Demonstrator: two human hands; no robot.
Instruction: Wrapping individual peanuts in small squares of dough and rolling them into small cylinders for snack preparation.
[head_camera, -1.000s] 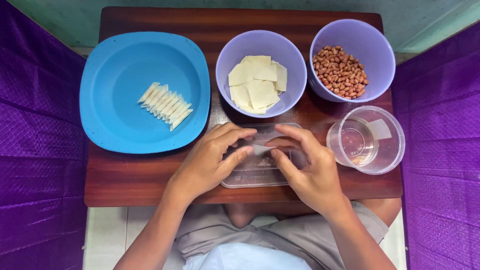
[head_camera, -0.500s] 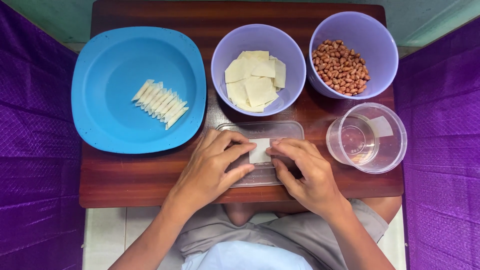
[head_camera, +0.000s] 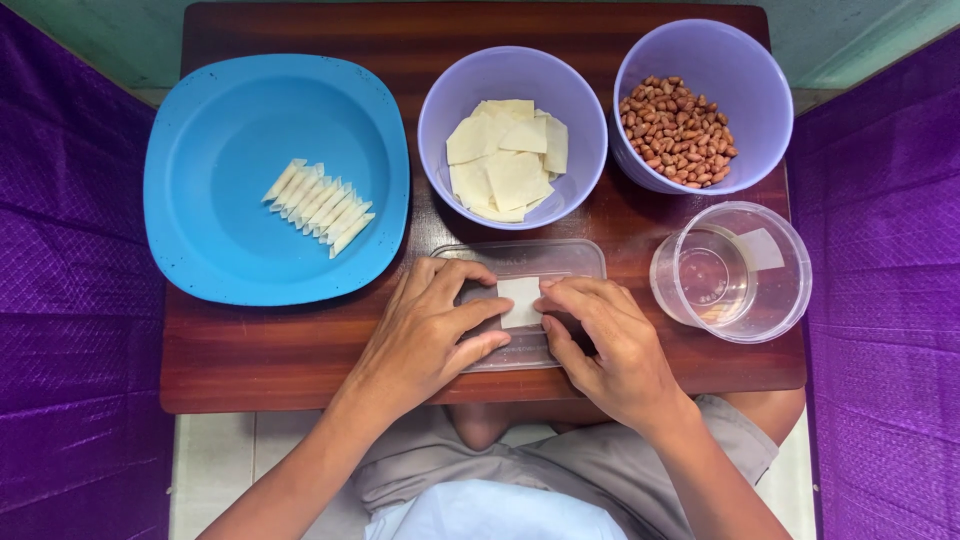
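A small pale square wrapper lies on a clear plastic lid at the table's front. My left hand touches the wrapper's left edge with thumb and fingers. From the right, my right hand pinches the wrapper's other edge. Behind the lid stands a lilac bowl holding several more square wrappers. A second lilac bowl at the back right holds peanuts. On the blue plate at the left lies a row of several rolled wrappers.
A clear round tub with a little water stands at the right, near the table's front corner. The dark wooden table is small, with purple cloth on both sides. My knees show below the front edge.
Both hands have spread apart and lowered onto the lid, so the square wrapper that was hidden between the fingers lies flat and visible. The camera view shifted slightly.
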